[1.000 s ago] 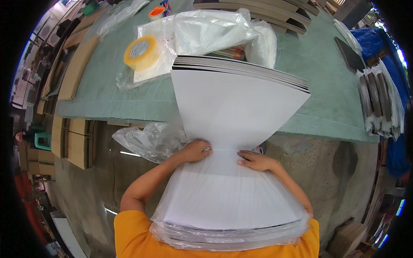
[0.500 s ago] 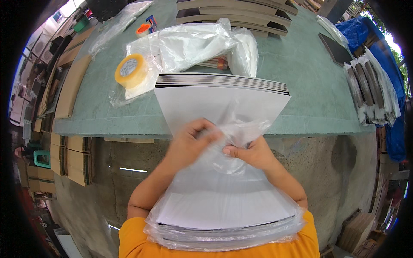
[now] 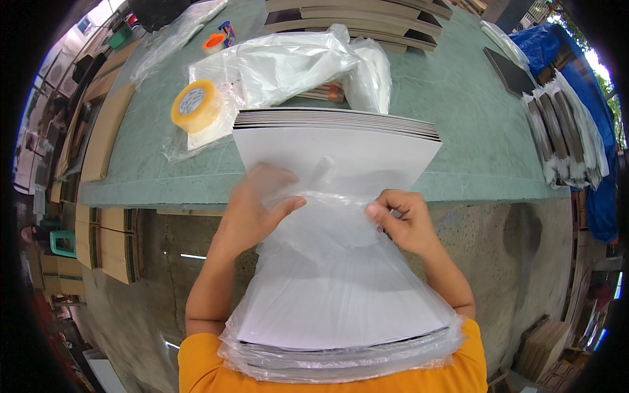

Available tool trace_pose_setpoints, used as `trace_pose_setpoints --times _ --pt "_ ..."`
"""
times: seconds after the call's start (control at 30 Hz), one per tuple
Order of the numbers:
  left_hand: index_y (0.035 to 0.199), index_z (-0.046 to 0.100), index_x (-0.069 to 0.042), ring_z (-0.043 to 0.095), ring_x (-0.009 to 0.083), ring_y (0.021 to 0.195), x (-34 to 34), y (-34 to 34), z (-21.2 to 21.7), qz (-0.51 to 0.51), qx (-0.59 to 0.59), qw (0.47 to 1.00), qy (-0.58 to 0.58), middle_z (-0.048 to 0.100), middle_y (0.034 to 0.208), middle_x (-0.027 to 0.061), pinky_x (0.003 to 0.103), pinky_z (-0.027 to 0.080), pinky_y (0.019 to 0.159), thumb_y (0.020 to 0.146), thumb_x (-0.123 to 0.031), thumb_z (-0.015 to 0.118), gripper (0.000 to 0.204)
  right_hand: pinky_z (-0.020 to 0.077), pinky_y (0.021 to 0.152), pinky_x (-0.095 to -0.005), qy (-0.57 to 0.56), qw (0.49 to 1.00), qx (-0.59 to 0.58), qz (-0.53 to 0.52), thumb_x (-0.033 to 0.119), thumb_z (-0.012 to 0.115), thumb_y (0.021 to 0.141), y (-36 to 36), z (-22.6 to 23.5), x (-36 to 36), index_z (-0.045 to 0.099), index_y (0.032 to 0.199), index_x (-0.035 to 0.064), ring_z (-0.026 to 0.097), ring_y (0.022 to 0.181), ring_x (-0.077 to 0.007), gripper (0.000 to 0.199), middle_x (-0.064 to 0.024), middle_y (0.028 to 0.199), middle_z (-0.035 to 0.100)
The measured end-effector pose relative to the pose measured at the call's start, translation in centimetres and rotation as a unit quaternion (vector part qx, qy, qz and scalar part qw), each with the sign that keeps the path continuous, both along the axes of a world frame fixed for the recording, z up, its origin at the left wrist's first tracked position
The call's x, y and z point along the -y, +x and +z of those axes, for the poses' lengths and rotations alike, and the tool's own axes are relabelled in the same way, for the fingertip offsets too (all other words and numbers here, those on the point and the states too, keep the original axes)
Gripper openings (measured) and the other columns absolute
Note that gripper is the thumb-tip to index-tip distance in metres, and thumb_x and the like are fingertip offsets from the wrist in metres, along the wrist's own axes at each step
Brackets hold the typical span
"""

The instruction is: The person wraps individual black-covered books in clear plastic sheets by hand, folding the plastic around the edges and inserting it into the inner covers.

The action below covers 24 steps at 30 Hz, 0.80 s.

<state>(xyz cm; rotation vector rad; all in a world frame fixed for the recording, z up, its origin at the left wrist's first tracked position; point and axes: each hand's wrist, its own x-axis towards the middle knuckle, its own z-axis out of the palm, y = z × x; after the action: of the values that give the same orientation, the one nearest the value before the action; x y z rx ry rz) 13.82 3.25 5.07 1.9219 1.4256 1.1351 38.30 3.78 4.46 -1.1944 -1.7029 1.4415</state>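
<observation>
A stack of white boards [image 3: 341, 147] with dark edges leans between the table's front edge and my body. A clear plastic bag [image 3: 327, 245] covers its lower part, the bag's mouth lying crumpled across the middle. On the left side of that mouth, my left hand [image 3: 255, 206] rests with thumb and fingers apart, the fingers slightly blurred. My right hand [image 3: 403, 219] pinches the bag's edge between thumb and bent fingers at the right side. The stack's top end stands bare above the bag.
The green table [image 3: 472, 131] bears a tape roll [image 3: 195, 107], a pile of plastic bags [image 3: 282, 69], and an orange-and-blue tool [image 3: 219, 40]. Dark boards [image 3: 354, 29] are stacked at the back. Wrapped bundles [image 3: 563, 134] lie right; cardboard [image 3: 108, 134] stands left.
My hands have moved apart from the middle, left hand to the left and right hand slightly right. The bunched plastic between them is now spread flatter across the stack.
</observation>
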Motion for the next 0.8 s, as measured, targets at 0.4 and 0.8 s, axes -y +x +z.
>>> trace_pose_setpoints --times 0.4,0.8 --pt "0.067 0.050 -0.003 0.039 0.0054 0.059 0.9 -0.4 -1.4 -0.063 0.048 0.983 -0.164 0.043 0.061 -0.0031 0.022 0.033 0.052 0.076 -0.010 0.060 0.016 0.0425 0.054 -0.0224 -0.259 0.838 -0.480 -0.010 0.017 0.057 0.081 0.1 -1.6 -0.2 0.051 0.063 0.0048 0.053 0.059 -0.0119 0.023 -0.0045 0.063 0.055" --pt "0.091 0.050 -0.002 0.055 0.0221 0.070 3.4 5.1 2.9 -0.327 0.006 0.907 -0.264 0.056 0.085 0.0097 0.033 0.042 0.058 0.080 -0.020 0.059 0.023 0.0383 0.085 -0.0317 0.184 0.924 -0.334 -0.013 0.021 0.064 0.075 -1.4 5.1 1.3 0.056 0.085 0.0015 0.049 0.097 -0.0191 0.024 -0.0127 0.100 0.051"
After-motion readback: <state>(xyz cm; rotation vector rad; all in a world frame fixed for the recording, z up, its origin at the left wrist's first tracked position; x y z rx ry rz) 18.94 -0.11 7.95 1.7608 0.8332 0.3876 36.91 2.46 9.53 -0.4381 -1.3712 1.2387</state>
